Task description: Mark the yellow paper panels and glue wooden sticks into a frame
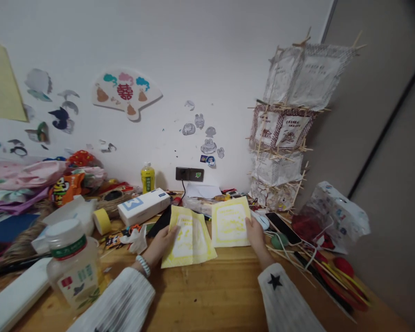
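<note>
My left hand [165, 243] pinches the left edge of a yellow-bordered paper sheet [188, 237], which has a crease down its middle and yellow printing on white. In my right hand [256, 233] is a second yellow-bordered sheet [230, 222], gripped at its right edge and tilted up to face me. The two sheets are side by side above the wooden table [207, 295], their near edges close together. The thumbs show on the front of the sheets; the other fingers are mostly hidden behind the paper.
A clear plastic jar [74, 269] stands front left near a white box [144, 206] and yellow tape [102, 221]. Behind is a yellow-green bottle [147, 178]. At right are a tiered stick-and-paper lantern [283, 127], a phone [283, 228], thin sticks and a plastic bag [335, 214].
</note>
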A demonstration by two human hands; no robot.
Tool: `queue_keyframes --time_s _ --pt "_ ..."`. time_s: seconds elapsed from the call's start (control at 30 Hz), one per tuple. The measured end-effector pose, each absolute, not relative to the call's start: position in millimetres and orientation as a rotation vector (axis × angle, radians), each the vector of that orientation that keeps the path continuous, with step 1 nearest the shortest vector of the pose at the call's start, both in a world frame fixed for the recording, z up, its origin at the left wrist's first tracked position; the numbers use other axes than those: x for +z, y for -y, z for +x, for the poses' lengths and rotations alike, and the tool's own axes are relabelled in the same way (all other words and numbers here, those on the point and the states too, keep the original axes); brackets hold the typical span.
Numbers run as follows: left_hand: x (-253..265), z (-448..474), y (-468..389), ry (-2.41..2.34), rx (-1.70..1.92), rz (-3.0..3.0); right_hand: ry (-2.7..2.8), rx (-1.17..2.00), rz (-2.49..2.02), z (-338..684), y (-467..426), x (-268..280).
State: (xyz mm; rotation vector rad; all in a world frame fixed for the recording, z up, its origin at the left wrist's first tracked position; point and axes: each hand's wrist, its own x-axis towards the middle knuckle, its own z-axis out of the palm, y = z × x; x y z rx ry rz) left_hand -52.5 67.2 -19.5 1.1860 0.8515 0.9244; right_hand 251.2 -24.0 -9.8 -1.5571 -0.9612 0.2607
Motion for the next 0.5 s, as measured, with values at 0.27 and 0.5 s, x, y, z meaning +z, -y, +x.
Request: queue_keyframes --time_s 0.27,0.5 --pt "2.2 -60.3 -56.4 -0.837 0.931 1.145 0.905 0.181 -1.521 238.6 34.1 -0.4" --pt "20.8 -56.6 -25.2 -0.708 0.873 1.139 1.137 0.752 -1.223 130.9 15.2 -27.5"
